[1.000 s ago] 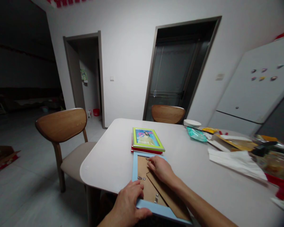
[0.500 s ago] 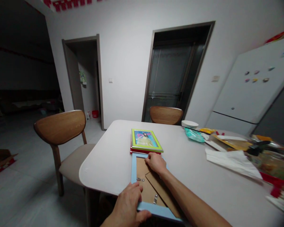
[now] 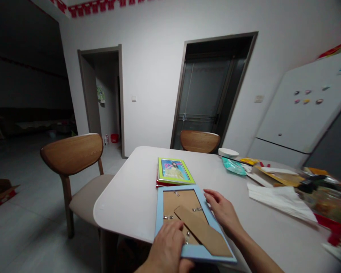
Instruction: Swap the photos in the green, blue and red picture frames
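Note:
A light blue picture frame (image 3: 159, 212) lies back side up at the table's near edge. Its brown backing board (image 3: 170, 199) shows several small metal clips, and a brown stand flap (image 3: 204, 231) slants across it. My left hand (image 3: 169, 242) grips the lower left corner, fingers over the back and thumb at the near edge. At the frame's right side is my right hand (image 3: 223, 210), fingers stretched out along the upper right edge; whether they touch it I cannot tell. Just beyond lies a lime green picture frame (image 3: 174, 183) with a picture in it, stacked on something red.
On the right of the white table (image 3: 125, 197) are a white paper sheet (image 3: 281, 201), a teal packet (image 3: 233, 167), a white bowl (image 3: 228, 152) and assorted clutter. Wooden chairs stand at the left (image 3: 74, 155) and far side (image 3: 200, 141).
My right hand has moved from the top of the backing to the frame's right side, its fingers now extended. My left hand has shifted slightly right, still on the lower left corner.

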A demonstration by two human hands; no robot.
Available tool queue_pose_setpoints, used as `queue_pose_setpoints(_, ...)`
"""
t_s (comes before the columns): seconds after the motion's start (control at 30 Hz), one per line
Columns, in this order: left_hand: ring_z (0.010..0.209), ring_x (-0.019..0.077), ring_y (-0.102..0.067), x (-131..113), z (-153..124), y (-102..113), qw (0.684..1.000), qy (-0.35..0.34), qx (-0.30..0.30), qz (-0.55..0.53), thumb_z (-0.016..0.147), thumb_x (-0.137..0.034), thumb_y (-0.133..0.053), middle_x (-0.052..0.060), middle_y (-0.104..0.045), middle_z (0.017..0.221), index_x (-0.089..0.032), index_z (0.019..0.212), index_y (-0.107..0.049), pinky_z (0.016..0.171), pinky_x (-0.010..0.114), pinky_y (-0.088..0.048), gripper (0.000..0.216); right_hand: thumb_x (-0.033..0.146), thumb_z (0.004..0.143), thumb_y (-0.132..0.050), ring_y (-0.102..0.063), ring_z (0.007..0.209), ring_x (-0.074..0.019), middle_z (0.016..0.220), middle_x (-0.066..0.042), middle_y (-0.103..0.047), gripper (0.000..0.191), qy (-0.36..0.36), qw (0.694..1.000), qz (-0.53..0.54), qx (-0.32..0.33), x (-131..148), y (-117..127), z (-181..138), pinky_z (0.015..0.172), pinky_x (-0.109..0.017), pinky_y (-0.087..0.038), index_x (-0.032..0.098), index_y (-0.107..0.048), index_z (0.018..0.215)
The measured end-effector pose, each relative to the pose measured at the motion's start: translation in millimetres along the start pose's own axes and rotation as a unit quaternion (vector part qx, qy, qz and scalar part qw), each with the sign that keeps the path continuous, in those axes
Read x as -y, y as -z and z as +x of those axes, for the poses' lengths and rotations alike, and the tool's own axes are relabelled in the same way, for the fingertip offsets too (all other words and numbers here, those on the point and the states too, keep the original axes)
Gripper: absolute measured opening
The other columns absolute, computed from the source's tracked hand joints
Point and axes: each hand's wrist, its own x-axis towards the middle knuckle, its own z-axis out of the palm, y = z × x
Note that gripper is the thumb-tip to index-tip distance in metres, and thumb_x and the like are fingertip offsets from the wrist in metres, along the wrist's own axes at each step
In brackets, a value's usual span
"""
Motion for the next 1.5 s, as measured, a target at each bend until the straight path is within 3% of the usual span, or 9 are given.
queue_pose_setpoints(0.1, 0.111, 0.0268, -0.04, -19.7, -0.1, 10.6, 0.975, -0.002, -0.139, -0.171, 0.063, -0.014, -0.057, 0.014, -0.044, 0.122, -0.016, 0.078, -0.05, 0.092, 0.039, -0.032, 0.016, 0.04, 0.066, -0.052, -0.059, 0.073, -0.0184, 0.083, -0.007, -0.064, 0.038, -0.123, 0.973, 0.19, 0.035, 1.9, -2.9, -25.8, 0.062, -0.029, -0.045, 0.017, -0.056, 0.097)
queue_pose_setpoints(0.2, 0.106, 0.0259, -0.045, -41.9, 6.4, 13.2, 0.908, 0.007, -0.219, -0.358, 0.073, -0.028, -0.052, 0.012, -0.046, 0.119, -0.017, 0.082, -0.049, 0.087, 0.036, -0.037, 0.015, 0.045, 0.067, -0.053, -0.06, 0.066, -0.0177, 0.082, -0.007, -0.065, 0.049, -0.206, 0.899, 0.343, 0.178, 14.4, -27.5, -58.0, 0.058, -0.03, -0.046, 0.021, -0.049, 0.11)
queue_pose_setpoints(0.33, 0.1, 0.0241, -0.05, -55.5, 16.9, 17.3, 0.851, -0.004, -0.213, -0.48, 0.071, -0.031, -0.057, 0.01, -0.051, 0.112, -0.018, 0.097, -0.045, 0.083, 0.033, -0.041, 0.032, 0.037, 0.066, -0.057, -0.061, 0.071, -0.0155, 0.087, -0.004, -0.065, 0.068, -0.193, 0.867, 0.444, 0.12, 28.4, -34.3, -72.2, 0.063, -0.027, -0.047, 0.021, -0.028, 0.126)
queue_pose_setpoints(0.57, 0.094, 0.0194, -0.054, -30.6, 41.3, 0.6, 0.885, 0.042, -0.131, -0.445, 0.064, -0.013, -0.06, 0.005, -0.056, 0.107, -0.018, 0.117, -0.033, 0.083, 0.029, -0.041, 0.06, 0.031, 0.069, -0.047, -0.061, 0.065, -0.0176, 0.077, -0.006, -0.067, 0.065, -0.174, 0.981, 0.083, -0.03, -0.6, 64.6, -15.8, 0.061, -0.026, -0.045, 0.011, -0.028, 0.128)
queue_pose_setpoints(0.73, 0.089, 0.0178, -0.056, -19.1, 64.9, -48.5, 0.963, 0.041, -0.012, -0.266, 0.062, -0.013, -0.059, 0.002, -0.059, 0.103, -0.02, 0.112, -0.038, 0.076, 0.025, -0.044, 0.055, 0.029, 0.066, -0.044, -0.061, 0.077, -0.0217, 0.086, -0.01, -0.067, 0.05, -0.141, 0.969, -0.2, -0.02, -45.5, 113.2, 27.7, 0.066, -0.026, -0.043, 0.009, -0.053, 0.111)
queue_pose_setpoints(0.9, 0.094, 0.0264, -0.05, -15.0, 85.5, -73.4, 0.999, 0.046, 0.009, -0.026, 0.064, -0.019, -0.057, 0.01, -0.056, 0.103, -0.014, 0.103, -0.048, 0.083, 0.036, -0.039, 0.04, 0.027, 0.063, -0.043, -0.061, 0.078, -0.0257, 0.08, -0.012, -0.067, 0.045, -0.107, 0.948, -0.3, 0.004, -83.1, 120.9, 57.0, 0.067, -0.03, -0.042, 0.011, -0.06, 0.102)
queue_pose_setpoints(1.2, 0.109, 0.0241, -0.043, 11.9, 87.3, -50.8, 0.996, 0.051, -0.011, 0.065, 0.066, -0.025, -0.059, 0.014, -0.048, 0.119, -0.01, 0.113, -0.046, 0.094, 0.032, -0.033, 0.05, 0.024, 0.058, -0.05, -0.054, 0.091, -0.0345, 0.088, -0.019, -0.064, 0.028, -0.061, 0.953, -0.296, -0.028, -81.6, 95.2, 61.7, 0.078, -0.043, -0.037, 0.012, -0.066, 0.076)
queue_pose_setpoints(1.37, 0.124, 0.0253, -0.019, 48.9, 109.8, 2.4, 0.98, 0.104, -0.106, 0.131, 0.072, -0.017, -0.05, 0.016, -0.026, 0.134, -0.007, 0.122, -0.033, 0.102, 0.041, -0.013, 0.053, 0.031, 0.062, -0.052, -0.053, 0.096, -0.0228, 0.101, -0.012, -0.061, 0.037, 0.011, 0.984, -0.176, 0.002, -40.9, 31.3, 63.5, 0.084, -0.031, -0.037, 0.013, -0.062, 0.093)
queue_pose_setpoints(1.5, 0.122, 0.0282, -0.023, 72.1, 122.4, 26.3, 0.971, 0.127, -0.117, 0.167, 0.068, -0.015, -0.053, 0.019, -0.031, 0.131, -0.005, 0.119, -0.036, 0.099, 0.043, -0.018, 0.054, 0.034, 0.06, -0.054, -0.058, 0.081, -0.0197, 0.085, -0.009, -0.066, 0.034, 0.001, 0.998, -0.055, 0.006, -14.8, -21.9, 71.2, 0.07, -0.028, -0.044, 0.013, -0.063, 0.085)
